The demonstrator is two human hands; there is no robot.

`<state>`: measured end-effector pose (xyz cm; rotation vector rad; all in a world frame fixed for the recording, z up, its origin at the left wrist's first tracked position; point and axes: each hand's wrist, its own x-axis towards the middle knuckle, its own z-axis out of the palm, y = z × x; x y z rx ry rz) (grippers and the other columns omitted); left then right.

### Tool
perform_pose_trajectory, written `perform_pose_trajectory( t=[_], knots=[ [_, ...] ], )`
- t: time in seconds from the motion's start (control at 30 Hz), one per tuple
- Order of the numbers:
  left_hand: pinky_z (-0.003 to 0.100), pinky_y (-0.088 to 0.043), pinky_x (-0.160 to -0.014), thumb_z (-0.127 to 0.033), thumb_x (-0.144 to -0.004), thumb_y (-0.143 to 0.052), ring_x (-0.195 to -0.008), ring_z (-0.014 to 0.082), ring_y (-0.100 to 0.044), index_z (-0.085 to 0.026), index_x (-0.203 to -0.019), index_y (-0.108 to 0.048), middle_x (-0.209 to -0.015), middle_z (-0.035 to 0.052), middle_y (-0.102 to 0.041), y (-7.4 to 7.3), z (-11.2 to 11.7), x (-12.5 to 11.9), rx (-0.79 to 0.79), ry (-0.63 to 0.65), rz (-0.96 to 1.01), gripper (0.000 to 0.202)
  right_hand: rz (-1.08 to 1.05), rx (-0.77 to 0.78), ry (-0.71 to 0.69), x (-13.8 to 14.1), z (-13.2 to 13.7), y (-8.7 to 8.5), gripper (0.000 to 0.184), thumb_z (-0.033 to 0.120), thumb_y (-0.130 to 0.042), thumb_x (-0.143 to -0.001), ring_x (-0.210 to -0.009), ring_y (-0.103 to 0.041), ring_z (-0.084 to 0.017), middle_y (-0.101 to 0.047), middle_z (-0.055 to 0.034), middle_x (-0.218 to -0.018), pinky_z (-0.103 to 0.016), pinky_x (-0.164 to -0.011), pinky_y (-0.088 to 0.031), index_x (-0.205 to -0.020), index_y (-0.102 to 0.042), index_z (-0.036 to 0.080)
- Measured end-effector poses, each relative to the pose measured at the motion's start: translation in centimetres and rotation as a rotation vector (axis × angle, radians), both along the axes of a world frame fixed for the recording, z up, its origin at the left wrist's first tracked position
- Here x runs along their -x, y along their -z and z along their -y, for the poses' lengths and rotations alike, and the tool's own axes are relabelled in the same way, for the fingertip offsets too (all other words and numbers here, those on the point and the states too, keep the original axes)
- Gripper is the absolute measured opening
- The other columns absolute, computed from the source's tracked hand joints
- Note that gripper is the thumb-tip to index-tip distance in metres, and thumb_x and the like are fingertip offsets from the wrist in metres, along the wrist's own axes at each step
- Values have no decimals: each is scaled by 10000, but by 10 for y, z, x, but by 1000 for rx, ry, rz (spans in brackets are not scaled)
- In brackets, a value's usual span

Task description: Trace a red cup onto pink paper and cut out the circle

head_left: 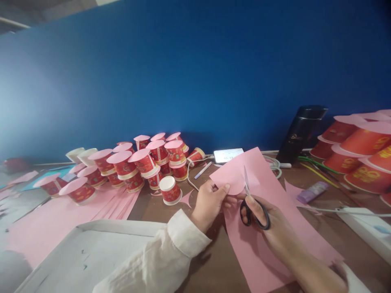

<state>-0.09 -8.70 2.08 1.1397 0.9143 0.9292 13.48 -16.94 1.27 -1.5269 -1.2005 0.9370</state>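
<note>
My left hand (pixel 210 203) pinches the near left edge of a large pink paper sheet (pixel 269 248), thumb on top. My right hand (pixel 271 228) grips black-handled scissors (pixel 247 183), its fingers through the loops. The blades point away from me and lie at the sheet, beside a rounded part that my left hand holds. Left of my hands, an upside-down red paper cup (pixel 171 192) with a bare white base stands on the table. Behind it, several red cups are stacked, capped with pink paper discs (pixel 142 155).
A lit phone (pixel 228 155) leans at the blue partition (pixel 195 73). A black bottle (pixel 301 134) and more red cups (pixel 366 171) stand at right, near a purple glue stick (pixel 312 192) and a white power strip (pixel 366 228). Pink sheets (pixel 67 219) and a white tray (pixel 122 226) lie at left.
</note>
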Motion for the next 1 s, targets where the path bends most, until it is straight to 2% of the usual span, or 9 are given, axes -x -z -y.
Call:
perform_pose_trajectory(
  t=[0.33,0.7,1.0],
  knots=[
    [213,-506,-505,-320,-814,-685,-592,152,-675,-103,-930,-633,-773,100,-724,-1,0,0,-3,-3,4,252,12,-29,-15,-2,-1,9,555,681,-427,-903,-614,-477,-146,-577,-12,-636,-257,-611,-367,-656,-563,203],
    [205,-492,-483,-348,-791,-711,-576,149,-667,-103,-900,-634,-753,93,-716,3,-2,0,17,-9,29,278,-51,-34,6,-1,-1,8,549,691,-497,-866,-619,-505,-145,-574,-8,-611,-259,-617,-379,-630,-562,199],
    [202,-481,-473,-348,-763,-734,-557,143,-658,-99,-930,-659,-731,80,-710,0,0,1,48,-27,54,309,-33,-15,11,-2,0,5,546,687,-507,-861,-615,-510,-157,-575,-12,-606,-275,-616,-388,-625,-565,198]
  ],
)
